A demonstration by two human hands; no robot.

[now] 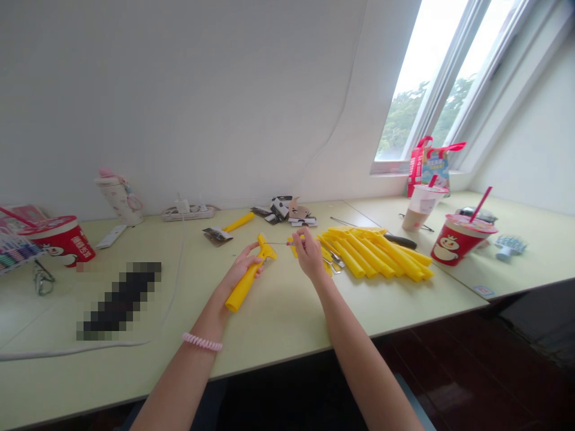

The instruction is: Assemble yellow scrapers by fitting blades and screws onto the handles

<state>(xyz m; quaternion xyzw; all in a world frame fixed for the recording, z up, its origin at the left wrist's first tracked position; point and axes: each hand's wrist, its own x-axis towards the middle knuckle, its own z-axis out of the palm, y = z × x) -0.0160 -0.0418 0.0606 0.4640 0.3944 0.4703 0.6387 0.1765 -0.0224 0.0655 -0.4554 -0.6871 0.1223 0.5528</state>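
My left hand [245,263] is wrapped round a yellow scraper handle [242,290], its thick round grip pointing toward me and its forked head upward. In my right hand [308,251], closed in a fist, is a screwdriver [281,243]; its thin shaft points left and meets the scraper's head, while the hand covers most of its grip. Just right of that hand lies a pile of yellow scraper handles [372,251]. Small metal and yellow pieces [333,262] lie at the pile's left edge, partly hidden by my right hand.
Another yellow handle [239,222] and black-and-white packets [279,208] lie near the wall. A black-handled tool [401,241] sits behind the pile. Drink cups [458,239] stand right, another red cup [67,239] left. A power strip [188,212] and a white cable [90,348] lie left.
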